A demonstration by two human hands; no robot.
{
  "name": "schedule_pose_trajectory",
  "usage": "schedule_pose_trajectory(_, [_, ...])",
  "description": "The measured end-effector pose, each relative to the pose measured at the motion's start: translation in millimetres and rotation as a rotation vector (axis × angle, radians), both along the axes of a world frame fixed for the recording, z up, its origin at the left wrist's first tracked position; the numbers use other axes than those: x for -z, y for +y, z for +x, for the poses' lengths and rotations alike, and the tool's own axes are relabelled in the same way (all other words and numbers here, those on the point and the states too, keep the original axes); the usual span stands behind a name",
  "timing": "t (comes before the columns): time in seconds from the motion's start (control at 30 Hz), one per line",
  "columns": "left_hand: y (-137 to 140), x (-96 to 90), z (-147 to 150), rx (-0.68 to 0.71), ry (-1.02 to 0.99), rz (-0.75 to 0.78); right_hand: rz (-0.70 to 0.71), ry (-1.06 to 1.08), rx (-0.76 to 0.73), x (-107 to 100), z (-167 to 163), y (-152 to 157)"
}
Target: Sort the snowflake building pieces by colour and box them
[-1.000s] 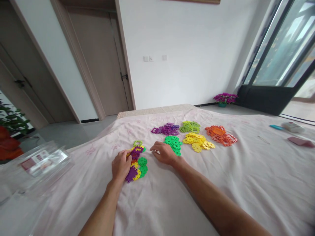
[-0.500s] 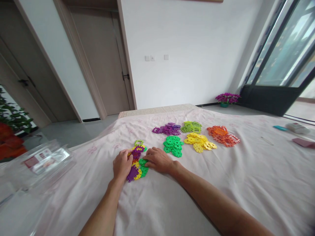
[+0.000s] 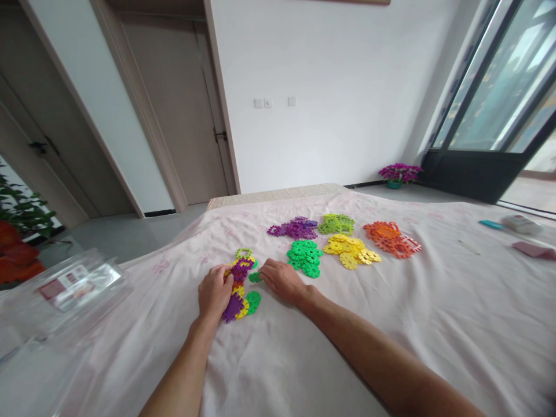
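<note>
On the cloth lies a small mixed pile of notched plastic building pieces, among them a purple square piece (image 3: 233, 307) and a lime square frame (image 3: 244, 253). My left hand (image 3: 215, 292) rests against the left side of this pile, fingers curled by the purple and orange pieces; what they grip is partly hidden. A green notched disc (image 3: 255, 277) is at the fingertips of my right hand (image 3: 282, 282), which is closed on its edge. Below it another green disc (image 3: 252, 302) lies beside a yellow one (image 3: 244, 310).
Sorted by colour, piles lie beyond my hands: purple (image 3: 297, 228), lime (image 3: 336, 223), green (image 3: 304, 258), yellow (image 3: 350, 250) and orange (image 3: 393, 238). Clear plastic boxes (image 3: 82, 289) stand at left. A pink object (image 3: 534, 250) and a teal one (image 3: 490, 224) lie far right.
My right hand has drawn slightly right and up with a green disc, separating it from the green disc below. My left hand stays nearly in place at the pile.
</note>
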State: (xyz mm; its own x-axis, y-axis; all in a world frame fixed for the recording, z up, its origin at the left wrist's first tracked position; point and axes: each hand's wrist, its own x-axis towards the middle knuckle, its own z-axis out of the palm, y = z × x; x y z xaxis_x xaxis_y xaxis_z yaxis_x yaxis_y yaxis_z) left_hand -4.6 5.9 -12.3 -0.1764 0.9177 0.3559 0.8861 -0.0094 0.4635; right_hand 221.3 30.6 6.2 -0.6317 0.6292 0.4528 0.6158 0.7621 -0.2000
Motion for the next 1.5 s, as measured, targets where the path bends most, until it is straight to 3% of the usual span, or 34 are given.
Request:
schedule_pose_trajectory(0.37, [-2.0,-4.2,2.3,0.003,-0.012,-0.007,0.079,0.048,0.598,-20.8,54.1,27.7])
schedule_pose_trajectory(0.57, [-2.7,-5.3,2.8,-0.003,-0.01,-0.011,0.044,-0.023,0.804,-17.9,81.6,39.1])
schedule_pose_trajectory(0.73, [-3.8,-5.6,2.6,-0.005,-0.018,0.002,0.065,0.048,0.95,-19.7,89.2,41.6])
schedule_pose_trajectory(0.83, [-3.9,-4.9,2.4,-0.003,-0.018,0.005,0.073,0.099,0.794,-21.5,82.4,39.4])
schedule_pose_trajectory(1.03, [-1.7,-2.7,0.4,0.003,-0.034,0.003,-0.058,0.108,0.174,-14.9,37.9,18.6])
schedule_pose_trajectory(1.2, [-1.2,-3.2,-3.1,0.018,-0.129,0.003,-0.045,0.053,-0.248,-17.3,-0.7,-12.4])
schedule_pose_trajectory(1.37, [-0.7,-3.7,-5.4,-0.008,-0.239,-0.025,-0.037,-0.073,-0.448,-20.4,-21.6,-32.0])
schedule_pose_trajectory(1.5, [1.0,-2.2,-6.0,-0.008,-0.261,-0.024,-0.021,-0.116,-0.484,-15.7,-25.6,-32.9])
